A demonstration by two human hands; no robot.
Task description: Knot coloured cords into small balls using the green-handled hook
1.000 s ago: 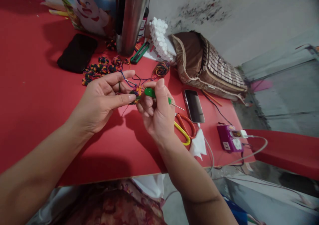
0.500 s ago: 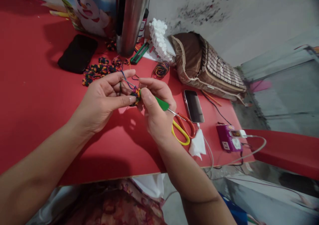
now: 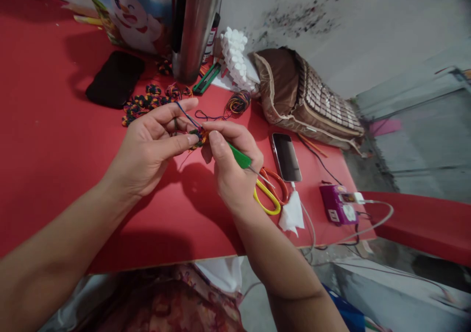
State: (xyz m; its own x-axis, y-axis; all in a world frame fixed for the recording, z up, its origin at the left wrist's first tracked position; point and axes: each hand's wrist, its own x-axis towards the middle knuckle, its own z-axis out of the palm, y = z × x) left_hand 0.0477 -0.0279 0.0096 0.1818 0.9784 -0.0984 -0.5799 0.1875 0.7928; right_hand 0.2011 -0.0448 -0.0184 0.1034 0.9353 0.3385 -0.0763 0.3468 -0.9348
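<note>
Between my two hands is a small multicoloured crochet piece (image 3: pixel 198 139), in dark, orange and magenta yarn. My left hand (image 3: pixel 156 140) pinches its left side under the thumb, and a dark blue strand runs up over the raised index finger. My right hand (image 3: pixel 235 158) grips the green handle of a crochet hook (image 3: pixel 240 155); its metal rear end sticks out past the palm, while the tip is hidden at the piece. A loose strand leads from the work to a ball of multicoloured yarn (image 3: pixel 237 102) behind my right hand.
Finished-looking yarn pieces (image 3: pixel 142 105) lie behind my left hand, near a black phone-like object (image 3: pixel 116 79). A steel flask (image 3: pixel 198 33) and green cutter (image 3: pixel 206 79) stand farther back. Scissors (image 3: pixel 270 194), a charging phone (image 3: pixel 286 156) and a brown cushion (image 3: pixel 294 91) are at right.
The hook's shaft, seen stretched toward the left fingers before, has drawn back into the work. My left index finger is slightly lower, and the loose yarn strand now lies visible toward the ball.
</note>
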